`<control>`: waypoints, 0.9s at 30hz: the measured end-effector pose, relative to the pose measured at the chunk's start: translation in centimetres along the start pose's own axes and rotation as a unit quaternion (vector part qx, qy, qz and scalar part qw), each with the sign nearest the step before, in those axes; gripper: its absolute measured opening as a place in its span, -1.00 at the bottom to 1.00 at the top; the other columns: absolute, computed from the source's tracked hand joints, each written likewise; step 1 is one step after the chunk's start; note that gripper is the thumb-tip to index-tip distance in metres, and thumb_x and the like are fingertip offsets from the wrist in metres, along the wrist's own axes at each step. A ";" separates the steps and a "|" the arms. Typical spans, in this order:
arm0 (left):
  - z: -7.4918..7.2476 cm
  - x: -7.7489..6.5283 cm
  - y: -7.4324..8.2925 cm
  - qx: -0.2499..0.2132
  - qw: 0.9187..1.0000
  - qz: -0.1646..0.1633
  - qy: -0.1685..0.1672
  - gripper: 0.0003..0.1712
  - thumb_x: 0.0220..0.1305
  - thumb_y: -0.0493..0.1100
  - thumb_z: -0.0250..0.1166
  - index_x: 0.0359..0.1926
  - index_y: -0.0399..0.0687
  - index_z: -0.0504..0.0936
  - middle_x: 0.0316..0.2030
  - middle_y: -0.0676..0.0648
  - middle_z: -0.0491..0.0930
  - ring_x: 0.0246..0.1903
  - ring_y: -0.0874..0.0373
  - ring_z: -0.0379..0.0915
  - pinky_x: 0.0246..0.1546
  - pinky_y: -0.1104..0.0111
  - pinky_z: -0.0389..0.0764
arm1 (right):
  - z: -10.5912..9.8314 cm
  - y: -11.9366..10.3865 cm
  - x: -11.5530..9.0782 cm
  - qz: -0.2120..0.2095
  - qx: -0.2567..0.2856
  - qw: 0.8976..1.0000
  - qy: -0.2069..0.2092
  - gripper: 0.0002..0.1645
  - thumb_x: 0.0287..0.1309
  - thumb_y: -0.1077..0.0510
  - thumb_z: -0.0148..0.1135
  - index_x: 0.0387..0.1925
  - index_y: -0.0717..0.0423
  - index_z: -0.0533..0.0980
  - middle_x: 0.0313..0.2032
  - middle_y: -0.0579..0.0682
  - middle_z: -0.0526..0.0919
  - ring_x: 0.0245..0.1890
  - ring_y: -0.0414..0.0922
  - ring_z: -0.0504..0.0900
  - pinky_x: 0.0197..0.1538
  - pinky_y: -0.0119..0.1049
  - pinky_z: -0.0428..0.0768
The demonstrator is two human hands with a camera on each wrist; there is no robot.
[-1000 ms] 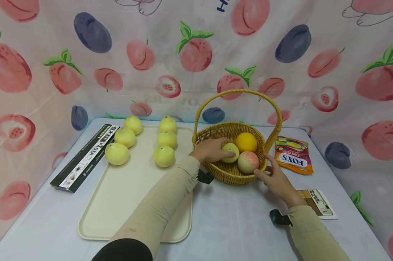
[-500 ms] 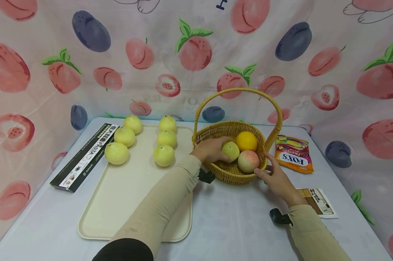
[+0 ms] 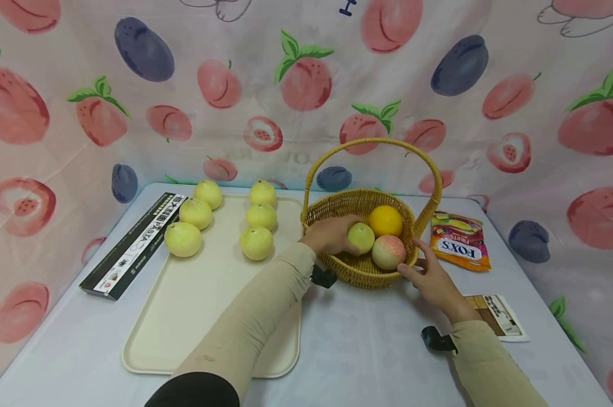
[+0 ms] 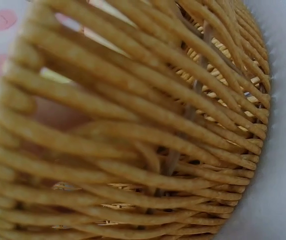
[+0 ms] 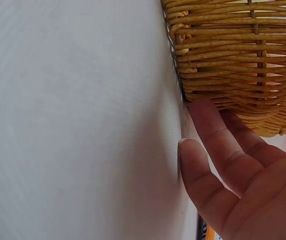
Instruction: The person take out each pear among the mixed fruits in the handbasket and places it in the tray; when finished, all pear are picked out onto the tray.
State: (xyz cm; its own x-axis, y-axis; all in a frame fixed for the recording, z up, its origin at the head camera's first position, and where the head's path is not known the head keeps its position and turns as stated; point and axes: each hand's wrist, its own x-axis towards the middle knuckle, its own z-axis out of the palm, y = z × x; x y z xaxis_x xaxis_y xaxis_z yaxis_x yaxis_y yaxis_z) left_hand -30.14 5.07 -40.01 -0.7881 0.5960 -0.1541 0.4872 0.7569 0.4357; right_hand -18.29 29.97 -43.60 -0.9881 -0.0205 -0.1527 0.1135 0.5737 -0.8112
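A golden wicker basket point(image 3: 359, 277) with a tall hooped handle stands at centre right. Inside are an orange point(image 3: 385, 220), a pink-and-cream peach point(image 3: 388, 252) and a pale yellow-green round fruit point(image 3: 361, 238). My left hand point(image 3: 332, 233) reaches over the basket's left rim, fingers and thumb round the left side of that green fruit. Close woven strands fill the left wrist view and mostly hide this hand. At the right rim, my right hand point(image 3: 431, 282) holds the basket between thumb and fingers. Its lower fingers point(image 5: 223, 150) meet the basket's underside in the right wrist view.
A cream tray point(image 3: 204, 316) lies left of the basket, several similar green fruits point(image 3: 256, 243) in two rows on it. A black pasta box point(image 3: 133, 249) lies along its left edge. To the right lie a Fox's candy bag point(image 3: 459, 242) and a printed packet point(image 3: 497, 316).
My left thumb has slipped from the front of the green fruit to its left side. The fruit sits slightly further right; my right hand stays at the rim.
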 end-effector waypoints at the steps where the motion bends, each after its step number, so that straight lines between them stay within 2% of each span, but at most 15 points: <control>1: 0.0 0.0 0.0 0.002 1.000 0.000 0.000 -0.06 0.18 0.27 0.42 0.51 0.33 0.23 0.27 0.05 0.49 0.13 0.09 0.45 -0.05 0.13 0.50 | 0.0 0.0 0.0 0.001 0.000 1.000 0.000 0.09 0.38 -0.25 0.16 0.60 -0.06 -0.26 0.37 0.51 0.14 0.26 0.39 0.31 0.17 0.26 0.45; 8: 0.3 0.0 0.0 0.010 1.000 0.003 0.007 -0.05 0.18 0.32 0.38 0.53 0.32 0.22 0.25 0.05 0.50 0.10 0.09 0.47 -0.13 0.17 0.51 | 0.0 0.2 0.0 0.001 -0.003 1.000 0.002 0.09 0.38 -0.26 0.16 0.60 -0.07 -0.26 0.37 0.50 0.16 0.25 0.38 0.32 0.17 0.26 0.45; 15: 0.4 -0.3 -0.1 0.005 0.999 0.012 0.047 -0.06 0.16 0.38 0.34 0.49 0.25 0.27 0.14 0.03 0.58 -0.04 0.14 0.50 -0.19 0.22 0.51 | -0.1 0.2 0.0 -0.004 0.000 1.000 0.003 0.08 0.38 -0.24 0.16 0.60 -0.06 -0.25 0.36 0.51 0.16 0.25 0.38 0.34 0.16 0.23 0.47; 22: 0.3 -0.6 -0.1 -0.040 0.994 0.022 0.095 -0.09 0.13 0.33 0.38 0.41 0.12 0.33 0.03 -0.01 0.60 -0.16 0.14 0.51 -0.21 0.23 0.54 | -0.2 0.1 0.1 -0.009 -0.001 1.000 0.004 0.08 0.39 -0.24 0.16 0.60 -0.03 -0.25 0.36 0.51 0.16 0.24 0.37 0.35 0.15 0.22 0.49; 27: 0.2 -0.7 -0.6 -0.095 0.988 0.048 0.114 -0.10 0.16 0.22 0.42 0.43 0.04 0.31 0.10 -0.01 0.54 -0.10 0.16 0.48 -0.13 0.25 0.54 | -0.1 0.4 0.2 -0.006 0.001 1.000 0.002 0.09 0.38 -0.24 0.16 0.60 -0.04 -0.25 0.36 0.50 0.17 0.24 0.36 0.36 0.14 0.19 0.51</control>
State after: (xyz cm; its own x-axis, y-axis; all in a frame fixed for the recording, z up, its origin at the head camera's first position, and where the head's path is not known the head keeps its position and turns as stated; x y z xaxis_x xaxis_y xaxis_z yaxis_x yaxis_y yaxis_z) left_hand -29.76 4.26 -40.34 -0.8164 0.5702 0.0910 0.5018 0.6227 0.6003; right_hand -18.48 30.25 -43.86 -0.9898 -0.0252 -0.1405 0.1011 0.5715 -0.8144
